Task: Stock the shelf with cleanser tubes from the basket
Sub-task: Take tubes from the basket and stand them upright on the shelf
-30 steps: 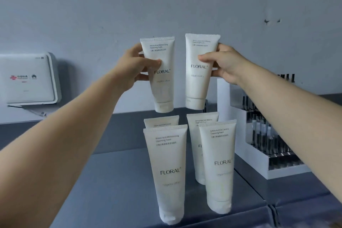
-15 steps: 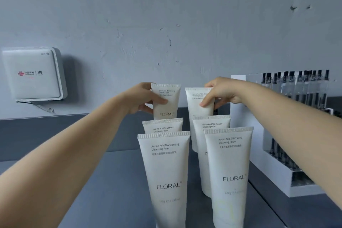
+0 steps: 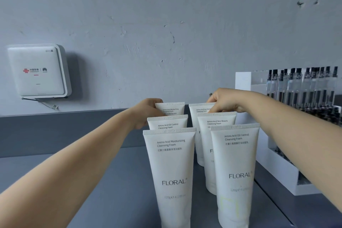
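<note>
Several white FLORAL cleanser tubes stand upright in two rows on the grey shelf [image 3: 118, 181]. My left hand [image 3: 146, 112] grips the rear left tube [image 3: 171, 109] at its top. My right hand [image 3: 224, 101] pinches the top of the rear right tube [image 3: 200, 110]. In front of them stand a middle left tube [image 3: 167, 123], a middle right tube [image 3: 215, 131], a front left tube [image 3: 172, 172] and a front right tube [image 3: 236, 168]. The lower parts of both rear tubes are hidden behind the others. No basket is in view.
A white display rack [image 3: 281, 170] of several dark-capped clear bottles [image 3: 303, 87] stands on the right, close to my right forearm. A white router box [image 3: 37, 71] hangs on the grey wall at left, with a cable below it.
Both hands have lowered the two held tubes from up in the air down behind the standing rows. The camera has moved closer and lower.
</note>
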`<state>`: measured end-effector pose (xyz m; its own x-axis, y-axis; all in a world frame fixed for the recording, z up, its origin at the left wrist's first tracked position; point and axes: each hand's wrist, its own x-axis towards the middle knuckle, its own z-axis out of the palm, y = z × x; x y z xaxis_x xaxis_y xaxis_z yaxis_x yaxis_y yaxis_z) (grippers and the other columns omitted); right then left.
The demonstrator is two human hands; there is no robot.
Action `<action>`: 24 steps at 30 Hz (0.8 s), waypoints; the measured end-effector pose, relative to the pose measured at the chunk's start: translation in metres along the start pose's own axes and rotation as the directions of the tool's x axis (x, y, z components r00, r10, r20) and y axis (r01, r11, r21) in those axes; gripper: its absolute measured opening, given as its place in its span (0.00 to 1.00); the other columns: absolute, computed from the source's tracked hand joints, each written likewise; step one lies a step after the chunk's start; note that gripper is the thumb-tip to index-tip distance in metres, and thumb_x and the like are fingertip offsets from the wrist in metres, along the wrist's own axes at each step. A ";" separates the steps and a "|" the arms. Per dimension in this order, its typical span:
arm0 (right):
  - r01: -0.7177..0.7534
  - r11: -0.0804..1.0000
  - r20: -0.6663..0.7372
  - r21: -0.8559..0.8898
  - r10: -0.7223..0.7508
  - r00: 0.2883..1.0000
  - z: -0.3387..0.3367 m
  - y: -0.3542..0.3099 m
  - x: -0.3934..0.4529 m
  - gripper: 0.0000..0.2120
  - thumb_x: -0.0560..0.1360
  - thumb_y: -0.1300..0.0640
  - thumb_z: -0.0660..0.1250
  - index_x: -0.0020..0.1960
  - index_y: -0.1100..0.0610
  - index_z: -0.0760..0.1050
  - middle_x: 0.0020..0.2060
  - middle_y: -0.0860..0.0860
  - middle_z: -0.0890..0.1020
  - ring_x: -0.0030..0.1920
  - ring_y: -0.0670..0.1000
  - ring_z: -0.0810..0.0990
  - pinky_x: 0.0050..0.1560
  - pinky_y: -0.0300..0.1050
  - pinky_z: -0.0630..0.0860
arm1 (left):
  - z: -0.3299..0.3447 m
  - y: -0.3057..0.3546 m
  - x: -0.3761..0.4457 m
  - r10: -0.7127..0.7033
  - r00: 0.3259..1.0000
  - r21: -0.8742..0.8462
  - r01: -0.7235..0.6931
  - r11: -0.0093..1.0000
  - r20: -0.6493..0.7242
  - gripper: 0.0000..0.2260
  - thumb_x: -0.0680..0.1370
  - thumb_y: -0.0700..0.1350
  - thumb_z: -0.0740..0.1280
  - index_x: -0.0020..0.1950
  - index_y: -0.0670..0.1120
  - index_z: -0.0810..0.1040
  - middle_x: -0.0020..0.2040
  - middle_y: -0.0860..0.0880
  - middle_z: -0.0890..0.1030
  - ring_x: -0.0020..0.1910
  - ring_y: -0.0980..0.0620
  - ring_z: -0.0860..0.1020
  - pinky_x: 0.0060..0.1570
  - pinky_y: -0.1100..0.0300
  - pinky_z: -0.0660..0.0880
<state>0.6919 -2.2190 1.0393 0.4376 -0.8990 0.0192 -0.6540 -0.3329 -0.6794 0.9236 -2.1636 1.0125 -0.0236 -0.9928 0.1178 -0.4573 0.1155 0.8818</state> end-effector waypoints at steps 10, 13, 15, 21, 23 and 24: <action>-0.003 1.000 0.014 -0.009 0.003 1.000 0.001 -0.003 -0.004 0.08 0.72 0.71 0.66 0.43 0.59 0.78 0.21 0.46 0.80 0.20 0.42 0.77 0.20 0.31 0.71 | 0.002 0.004 -0.011 0.008 1.000 0.160 -0.005 0.987 -0.013 0.07 0.76 0.33 0.63 0.48 0.44 0.75 0.34 0.49 0.75 0.21 0.62 0.74 0.22 0.71 0.69; -0.004 0.999 0.012 -0.043 0.004 1.000 0.000 -0.003 -0.003 0.09 0.72 0.71 0.65 0.45 0.59 0.78 0.21 0.45 0.80 0.20 0.42 0.77 0.20 0.32 0.71 | 0.000 0.005 -0.011 -0.015 1.000 0.119 0.016 0.993 -0.009 0.10 0.76 0.35 0.65 0.54 0.45 0.79 0.38 0.50 0.80 0.28 0.59 0.79 0.27 0.68 0.73; 0.005 0.998 0.012 -0.062 -0.004 1.000 0.000 -0.002 -0.003 0.10 0.72 0.71 0.65 0.47 0.60 0.78 0.23 0.45 0.81 0.21 0.41 0.77 0.21 0.32 0.71 | -0.001 0.006 -0.011 -0.022 0.999 0.140 0.027 0.990 -0.033 0.09 0.75 0.36 0.66 0.52 0.46 0.81 0.37 0.50 0.81 0.28 0.59 0.79 0.28 0.68 0.74; 0.122 0.989 -0.090 -0.082 -0.130 0.987 -0.011 -0.009 -0.006 0.13 0.70 0.60 0.73 0.54 0.56 0.78 0.46 0.49 0.80 0.47 0.46 0.78 0.40 0.37 0.75 | -0.013 0.022 -0.014 0.120 0.987 0.115 -0.109 0.987 -0.102 0.06 0.73 0.39 0.71 0.46 0.48 0.79 0.42 0.53 0.80 0.39 0.57 0.77 0.33 0.71 0.75; 0.251 0.964 -0.182 -0.083 -0.262 0.948 -0.019 -0.018 -0.014 0.11 0.68 0.58 0.74 0.49 0.54 0.78 0.47 0.51 0.79 0.45 0.47 0.76 0.44 0.41 0.74 | -0.023 0.035 -0.021 0.251 0.950 0.218 -0.209 0.953 -0.185 0.06 0.72 0.40 0.72 0.46 0.49 0.79 0.40 0.54 0.79 0.40 0.57 0.76 0.37 0.70 0.73; 0.302 0.950 -0.192 -0.078 -0.312 0.930 -0.023 -0.023 -0.021 0.09 0.68 0.58 0.74 0.46 0.54 0.78 0.45 0.51 0.79 0.42 0.46 0.76 0.44 0.41 0.74 | -0.027 0.041 -0.026 0.319 0.924 0.266 -0.260 0.928 -0.208 0.06 0.72 0.41 0.72 0.45 0.49 0.79 0.39 0.55 0.79 0.38 0.57 0.75 0.37 0.71 0.71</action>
<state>0.6835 -2.1985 1.0710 0.4924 -0.7874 0.3707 -0.5372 -0.6101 -0.5823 0.9290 -2.1324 1.0580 0.0174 -0.8740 0.4855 -0.6548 0.3570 0.6662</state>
